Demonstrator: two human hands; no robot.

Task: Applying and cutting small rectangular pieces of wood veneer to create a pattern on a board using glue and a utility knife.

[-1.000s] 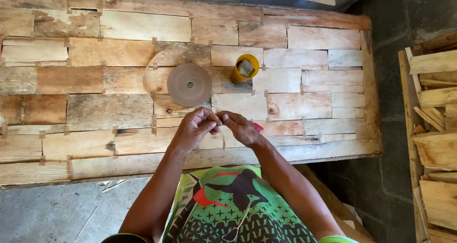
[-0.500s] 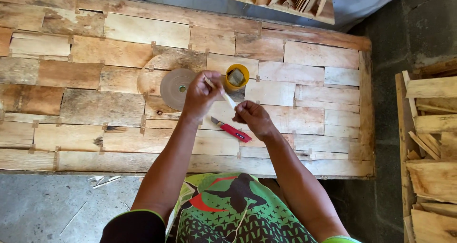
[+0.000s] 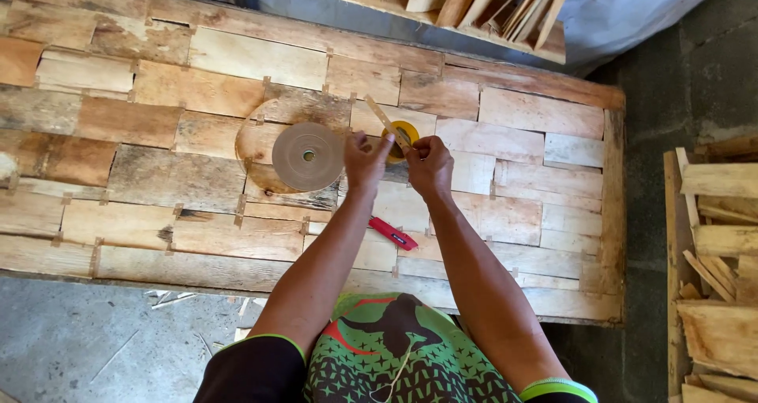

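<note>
You are standing at a table (image 3: 197, 91) pieced together from mismatched wooden boards. A flat brown disc (image 3: 307, 156) is lying near its middle, a yellow tape roll (image 3: 404, 131) is sitting just right of it, and a red utility knife (image 3: 393, 233) is resting toward the near edge.

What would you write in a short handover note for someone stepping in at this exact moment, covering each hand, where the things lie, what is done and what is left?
Left hand: raised over the plank table, fingers pinched on the lower end of a tan strip of tape.
Right hand: beside it, pinching the same strip, which slants up to the left.
Yellow tape roll: on the table just behind the hands.
Round brown disc: on a round wooden piece, left of the hands.
Red knife: lying on the table between the forearms, untouched.
Done: a strip is pulled out and held.
Left: strip not yet stuck to anything.
</note>
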